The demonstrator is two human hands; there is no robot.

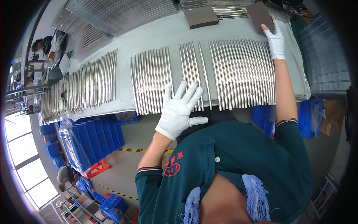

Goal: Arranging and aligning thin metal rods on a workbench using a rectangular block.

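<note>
Slim silver metal rods lie side by side in groups on a cloth-covered table. My left hand [181,108], in a white glove, is spread with fingers apart over the near ends of a narrow group of rods [189,61] and the edge of a wider group [149,74]. A single rod [205,74] lies just right of those fingers. At the far right, my right hand [276,40], gloved but with bare thumb and fingertip showing, grips the near right edge of a flat brown block [258,15]. Below it lies a broad rod group [242,72].
Another brown block [201,17] rests at the table's far side, near more rods [235,12]. A long slanting row of rods [84,84] lies on the left. Clear plastic trays [115,16] stand behind. Blue bins [95,136] are below the table's left edge.
</note>
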